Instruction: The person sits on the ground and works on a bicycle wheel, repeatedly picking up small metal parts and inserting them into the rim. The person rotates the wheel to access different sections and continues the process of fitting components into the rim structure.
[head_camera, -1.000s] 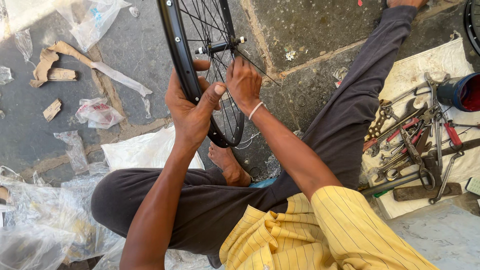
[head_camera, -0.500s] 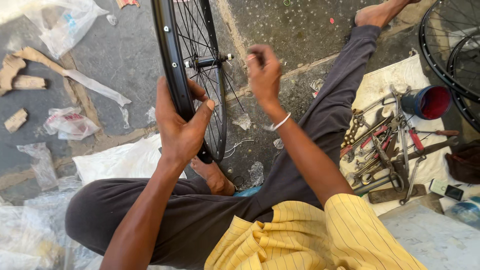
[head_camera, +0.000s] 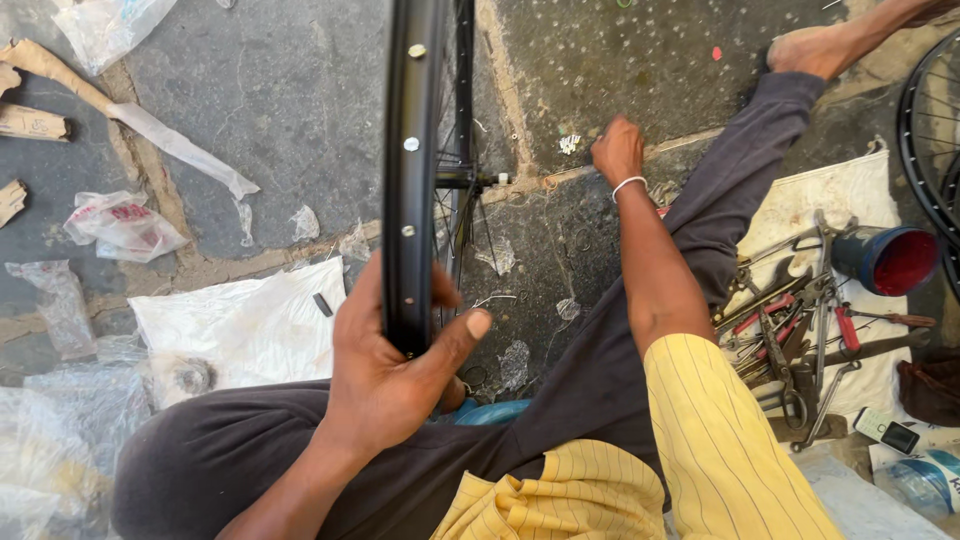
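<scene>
Yellow pinstriped short-sleeved shirt (head_camera: 700, 440), dark grey trousers (head_camera: 600, 390), thin white wristband (head_camera: 628, 184), bare feet.

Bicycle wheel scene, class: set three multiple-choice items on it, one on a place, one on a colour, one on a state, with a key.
1. Where do the tools lie?
A. on a cloth beside the person's right leg
B. inside the wheel
C. on the lap

2. What colour is the rim?
A. white
B. black
C. red

3. How is the left hand?
A. flat on the ground
B. gripping the rim
C. holding pliers

Key: 1 A, they lie on the pale cloth; 2 B, the rim is dark throughout; 3 B, its thumb wraps the rim.
</scene>
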